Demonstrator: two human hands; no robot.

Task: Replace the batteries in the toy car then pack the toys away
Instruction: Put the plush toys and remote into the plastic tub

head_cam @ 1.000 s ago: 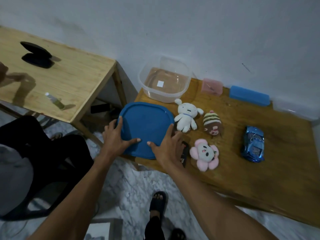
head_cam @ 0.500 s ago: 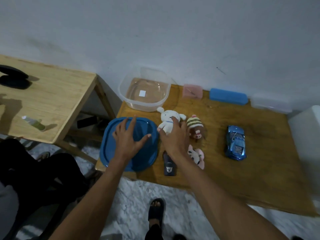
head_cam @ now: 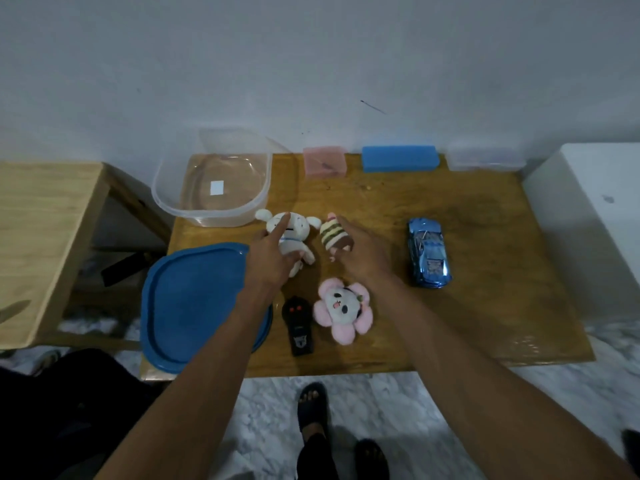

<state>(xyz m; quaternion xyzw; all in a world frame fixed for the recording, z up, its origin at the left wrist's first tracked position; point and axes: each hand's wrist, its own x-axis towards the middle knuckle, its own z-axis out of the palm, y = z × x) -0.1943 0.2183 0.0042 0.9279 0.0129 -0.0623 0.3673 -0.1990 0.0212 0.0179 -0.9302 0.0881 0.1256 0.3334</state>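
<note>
**Both hands on the plush toys, car untouched at the right edge**

The left hand point(head_cam: 268, 261) lay over the white plush rabbit point(head_cam: 292, 237), its forefinger stretched straight across the rabbit's head and the thumb at the rabbit's left side; whether the other fingers had curled under the body could not be told. The right hand point(head_cam: 363, 256) was at the striped plush point(head_cam: 334, 233), fingers bent around its right side, though a firm pinch could not be confirmed. The pink flower plush point(head_cam: 343, 308) and the black remote point(head_cam: 298, 323) lay near the counter's front edge, untouched.

The blue toy car point(head_cam: 429, 256) stood on its wheels toward the right edge of the counter point(head_cam: 485, 306), well apart from both hands. Nothing showed its battery hatch open, so the battery swap looked not yet begun, while the hands appeared busy with the packing step.

The clear tub point(head_cam: 211, 187) sat open at the back left corner, just behind the rabbit, and the blue lid point(head_cam: 194, 306) lay at the front left corner, overhanging the edge.

The next move probably called for a secure hold on both plush toys and a short lift over the tub's rim. The car's batteries would still need attention before it joined them.
</note>
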